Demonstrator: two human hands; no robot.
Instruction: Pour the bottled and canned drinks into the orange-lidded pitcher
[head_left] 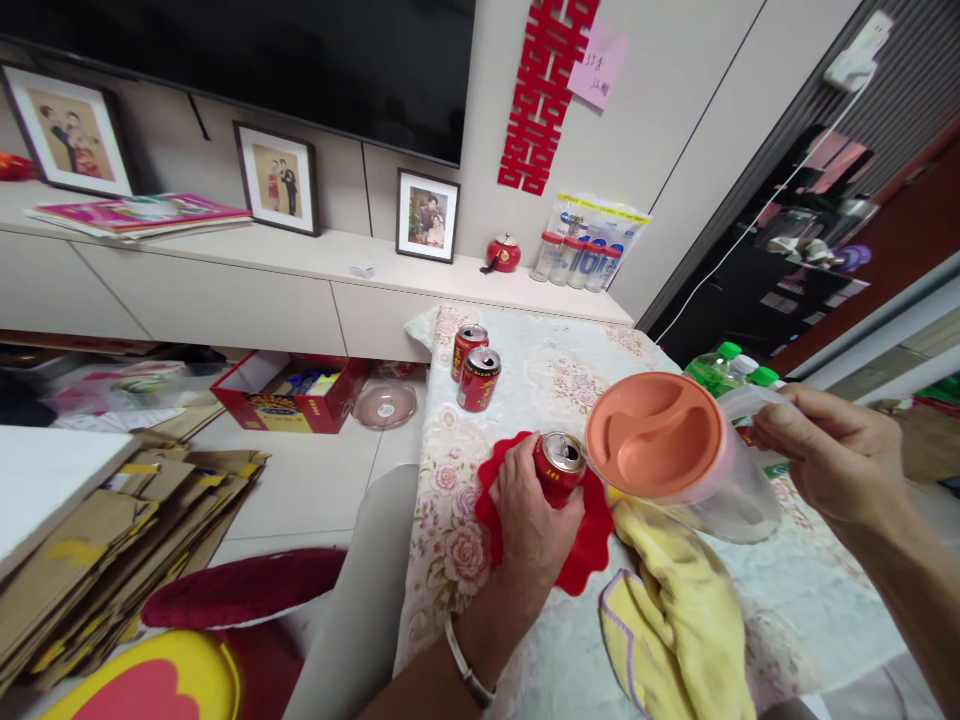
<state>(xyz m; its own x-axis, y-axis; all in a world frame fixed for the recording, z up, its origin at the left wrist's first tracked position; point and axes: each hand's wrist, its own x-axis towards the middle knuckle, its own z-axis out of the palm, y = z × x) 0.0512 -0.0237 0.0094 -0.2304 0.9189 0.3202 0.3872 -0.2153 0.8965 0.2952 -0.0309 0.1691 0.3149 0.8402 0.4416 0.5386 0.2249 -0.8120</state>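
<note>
My left hand (529,515) is wrapped round an open red soda can (559,472), which stands over a scalloped red mat (589,550) on the table. In my right hand (832,450) is the handle of a translucent plastic pitcher (739,500) with an orange lid (656,435). The pitcher is tilted toward the can, and its lid edge is close beside the can's top. I cannot tell whether liquid is flowing. Below the pitcher lies a crumpled yellow cloth (682,610) with a purple edge.
Two more red cans (478,380) stand farther back on the flowered tablecloth (454,540). Bottles with green caps (712,365) are behind the pitcher. A white cabinet (360,270) holds framed photos (427,215) and jars (574,262). Flattened cardboard (112,540) and a red box (292,400) lie left.
</note>
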